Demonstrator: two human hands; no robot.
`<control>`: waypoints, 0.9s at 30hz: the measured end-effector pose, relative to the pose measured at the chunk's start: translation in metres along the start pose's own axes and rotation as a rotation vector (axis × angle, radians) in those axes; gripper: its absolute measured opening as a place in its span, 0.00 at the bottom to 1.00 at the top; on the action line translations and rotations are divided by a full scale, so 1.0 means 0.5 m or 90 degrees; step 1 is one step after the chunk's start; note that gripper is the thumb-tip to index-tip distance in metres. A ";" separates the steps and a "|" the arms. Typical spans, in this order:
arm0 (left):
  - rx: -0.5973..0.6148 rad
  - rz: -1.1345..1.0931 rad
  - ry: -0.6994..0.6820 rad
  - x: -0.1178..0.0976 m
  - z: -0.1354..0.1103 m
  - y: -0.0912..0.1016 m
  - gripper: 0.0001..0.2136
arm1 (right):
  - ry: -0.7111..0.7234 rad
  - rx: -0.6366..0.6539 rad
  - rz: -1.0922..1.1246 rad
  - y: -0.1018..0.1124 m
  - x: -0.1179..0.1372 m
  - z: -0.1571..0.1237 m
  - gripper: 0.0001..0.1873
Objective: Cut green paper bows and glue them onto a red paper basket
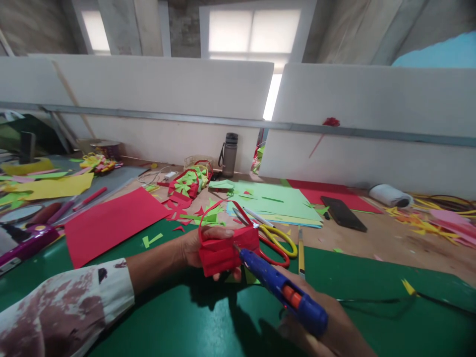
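Observation:
My left hand [193,245] grips a small red folded-paper basket [225,250] with a thin red handle loop, held just above the green mat [186,322]. My right hand [327,332] is wrapped round a blue glue gun [284,292] with an orange trigger part. The gun's nozzle touches the right side of the paper basket. A patterned white and maroon sleeve covers my left forearm.
Scissors with yellow and red handles [275,240] lie just behind the basket, a yellow craft knife [300,253] beside them. A red sheet [111,223], green sheets [275,201], paper scraps, a black phone [344,213], a grey bottle [229,154] and white partition boards are further back.

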State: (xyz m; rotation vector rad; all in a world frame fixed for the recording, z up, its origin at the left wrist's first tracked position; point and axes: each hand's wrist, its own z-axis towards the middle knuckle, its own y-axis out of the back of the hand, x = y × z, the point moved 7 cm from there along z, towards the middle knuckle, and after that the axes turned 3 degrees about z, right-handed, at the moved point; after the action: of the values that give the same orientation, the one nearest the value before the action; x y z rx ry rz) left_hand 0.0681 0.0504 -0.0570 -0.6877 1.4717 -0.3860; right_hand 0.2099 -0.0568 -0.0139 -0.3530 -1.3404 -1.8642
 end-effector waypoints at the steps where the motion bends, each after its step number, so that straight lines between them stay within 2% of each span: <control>1: 0.001 0.001 -0.001 0.000 0.001 -0.002 0.24 | -0.007 -0.001 -0.003 0.001 -0.001 0.000 0.26; 6: -0.002 0.016 -0.002 -0.005 0.002 -0.005 0.25 | -0.006 0.010 0.010 0.006 0.002 -0.004 0.26; 12: -0.003 0.040 -0.002 -0.008 -0.001 -0.019 0.21 | 0.126 -0.008 -0.013 0.004 0.010 -0.004 0.31; 15: 0.007 0.063 -0.016 -0.008 -0.004 -0.024 0.22 | 0.207 -0.025 -0.095 0.008 0.019 -0.005 0.36; 17: 0.018 0.079 -0.002 -0.001 -0.007 -0.022 0.24 | 0.249 -0.055 -0.153 0.023 0.026 -0.004 0.36; 19: 0.015 0.098 0.003 0.004 -0.007 -0.015 0.23 | 0.294 -0.107 -0.244 0.050 0.029 -0.002 0.34; 22: 0.026 0.106 -0.031 0.001 -0.007 -0.010 0.23 | 0.356 -0.190 -0.474 0.103 0.011 0.000 0.34; 24: 0.023 0.105 -0.038 -0.001 -0.008 -0.008 0.23 | 0.305 -0.228 -0.600 0.151 -0.035 0.009 0.31; 25: 0.014 0.106 -0.030 0.000 -0.008 -0.007 0.23 | 0.243 -0.219 -0.663 0.174 -0.069 0.018 0.28; 27: -0.009 0.112 -0.022 -0.005 -0.011 -0.007 0.23 | 0.023 -0.101 -0.788 0.212 -0.164 0.038 0.25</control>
State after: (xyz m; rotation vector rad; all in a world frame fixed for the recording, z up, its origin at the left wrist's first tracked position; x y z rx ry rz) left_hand 0.0632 0.0483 -0.0529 -0.5686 1.4896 -0.2273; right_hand 0.3363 -0.0173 0.0133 0.5949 -1.5135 -2.9321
